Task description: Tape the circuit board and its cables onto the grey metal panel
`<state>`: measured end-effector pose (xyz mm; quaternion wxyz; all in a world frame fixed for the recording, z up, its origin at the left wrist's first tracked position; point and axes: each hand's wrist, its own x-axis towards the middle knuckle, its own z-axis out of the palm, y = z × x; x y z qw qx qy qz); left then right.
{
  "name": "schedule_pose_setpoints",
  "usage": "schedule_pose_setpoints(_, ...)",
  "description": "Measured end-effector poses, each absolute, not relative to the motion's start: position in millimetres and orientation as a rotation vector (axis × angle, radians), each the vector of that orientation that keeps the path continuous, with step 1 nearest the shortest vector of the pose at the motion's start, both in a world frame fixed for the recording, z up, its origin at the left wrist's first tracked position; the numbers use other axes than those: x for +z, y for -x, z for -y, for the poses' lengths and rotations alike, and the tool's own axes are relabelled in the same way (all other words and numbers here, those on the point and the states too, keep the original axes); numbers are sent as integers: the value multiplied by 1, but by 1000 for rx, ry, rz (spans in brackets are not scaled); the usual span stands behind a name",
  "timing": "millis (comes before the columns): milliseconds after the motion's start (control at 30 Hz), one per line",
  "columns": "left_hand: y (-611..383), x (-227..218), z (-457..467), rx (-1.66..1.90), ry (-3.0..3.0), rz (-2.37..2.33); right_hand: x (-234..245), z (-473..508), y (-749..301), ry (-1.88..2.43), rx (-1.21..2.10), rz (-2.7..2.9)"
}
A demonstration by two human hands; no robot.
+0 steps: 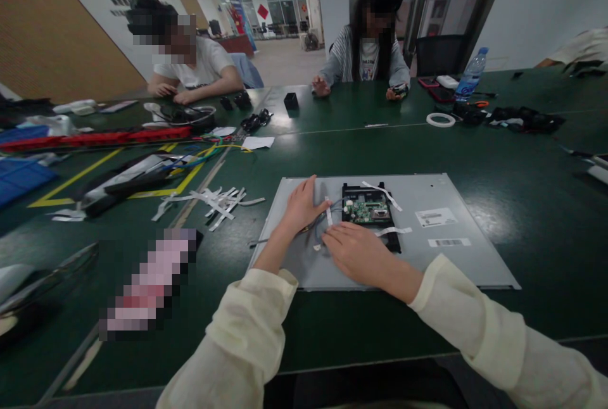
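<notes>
A flat grey metal panel (418, 263) lies on the table in front of me. On it sits a black bracket (395, 241) with a green circuit board (368, 211), and white tape strips (393, 230) cross the bracket's edges. My left hand (301, 206) rests on the panel's left part, fingers stretched and thumb apart, the thumb tip at another white tape strip (329, 211) over thin grey cables (336, 202). My right hand (356, 251) lies just below, fingers together and bent, tips beside the cables. Whatever is under those fingertips is hidden.
Loose white strips (223, 203) lie left of the panel, near a pixelated pink object (152, 282). Farther off are a tape roll (440, 119), a water bottle (472, 75) and a small black box (291, 101). Two people sit across the table (332, 149).
</notes>
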<state>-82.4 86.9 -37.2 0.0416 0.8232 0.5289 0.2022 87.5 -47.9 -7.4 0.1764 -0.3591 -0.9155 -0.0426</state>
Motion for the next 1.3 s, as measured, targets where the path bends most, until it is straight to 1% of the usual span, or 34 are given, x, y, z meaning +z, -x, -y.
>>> schedule_pose_setpoints(233, 82, -35, -82, 613, -2536, -1644, -12, 51, -85, 1045, -141, 2586)
schedule_pose_setpoints(533, 68, -28, -75, 698, -2469, -1858, -11, 54, -83, 1044, -176, 2584)
schedule_pose_setpoints(867, 57, -20, -63, 682, -2379, -2021, -10, 58, -79, 1062, -194, 2609)
schedule_pose_setpoints(1067, 58, -22, -66, 689, -2371, -1976, -8, 60, -80, 1057, -200, 2609)
schedule_pose_setpoints(1300, 68, -23, -66, 622, -2484, -1850, -9, 57, -82, 1045, -108, 2607)
